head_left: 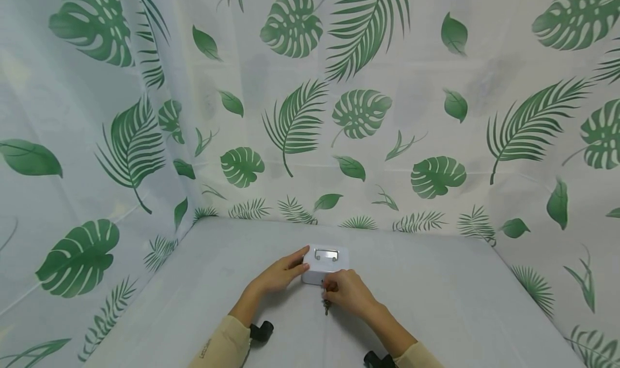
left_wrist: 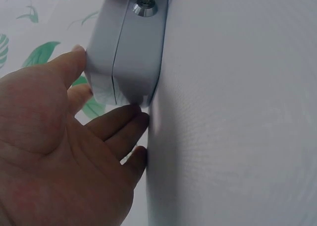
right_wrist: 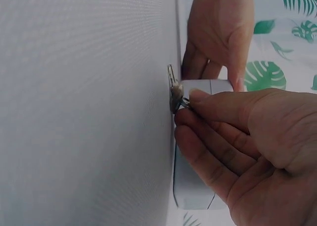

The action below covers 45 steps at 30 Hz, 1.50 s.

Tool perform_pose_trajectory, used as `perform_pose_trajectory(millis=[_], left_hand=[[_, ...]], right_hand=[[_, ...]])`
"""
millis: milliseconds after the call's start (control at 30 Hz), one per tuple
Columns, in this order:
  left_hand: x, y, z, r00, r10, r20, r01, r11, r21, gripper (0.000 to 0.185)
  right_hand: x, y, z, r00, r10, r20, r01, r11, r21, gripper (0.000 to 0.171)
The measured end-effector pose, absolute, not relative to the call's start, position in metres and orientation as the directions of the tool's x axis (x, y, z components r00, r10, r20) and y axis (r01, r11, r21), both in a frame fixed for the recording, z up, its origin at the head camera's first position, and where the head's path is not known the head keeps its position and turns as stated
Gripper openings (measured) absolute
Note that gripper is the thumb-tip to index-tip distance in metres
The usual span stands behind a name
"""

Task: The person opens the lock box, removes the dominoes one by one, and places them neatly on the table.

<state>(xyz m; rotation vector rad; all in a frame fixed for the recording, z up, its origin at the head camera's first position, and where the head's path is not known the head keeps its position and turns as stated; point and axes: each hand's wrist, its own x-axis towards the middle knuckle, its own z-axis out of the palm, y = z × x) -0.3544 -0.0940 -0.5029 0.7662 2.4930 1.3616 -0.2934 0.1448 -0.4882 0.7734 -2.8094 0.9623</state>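
Two hands at white box (head_left: 325, 264), left hand (head_left: 280, 274) flat against it, right hand (head_left: 350, 293) pinching keys (right_wrist: 174, 90)

Head view: bright, flat, diffuse light, no single source evident. Soft faint shadows under both forearms at 6 o'clock. Small specular glint on the metal handle (head_left: 326, 255) of the white box (head_left: 324, 266). Wide-angle distortion: the leaf-print curtain (head_left: 310, 115) bows and stretches toward 9 and 3 o'clock, and the table (head_left: 436, 303) edges curve. Centre sharp, corners slightly soft.

Left wrist view: the left hand (left_wrist: 59, 156) is close and soft, warm-toned, darker at 7 o'clock. Dark shadow band where the fingers meet the cloth. Glare on the lock (left_wrist: 144, 7) at 12.

Right wrist view: the keys (right_wrist: 174, 89) are slightly blurred. Cloth weave is visible, dimmer toward 8 o'clock.
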Motion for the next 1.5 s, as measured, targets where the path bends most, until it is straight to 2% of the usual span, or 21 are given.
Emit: perform_pose_trajectory(millis=[633,967,1500], left_hand=[[-0.3535,-0.0939,-0.5026,-0.844,0.532,0.064,0.340,0.439,0.832,0.064],[-0.3547,-0.0943,-0.5047,-0.840,0.539,0.070,0.340,0.421,0.841,0.063],[-0.3548,-0.0936,-0.5044,-0.843,0.534,0.069,0.338,0.425,0.840,0.062]], right_hand=[[-0.2937,0.1457,-0.4903,-0.863,-0.453,0.223,-0.494,0.666,-0.559,0.010],[-0.2940,0.1439,-0.4912,-0.849,-0.459,0.262,-0.526,0.681,-0.509,0.009],[-0.2951,0.1438,-0.4923,-0.854,-0.456,0.251,-0.515,0.673,-0.530,0.009]])
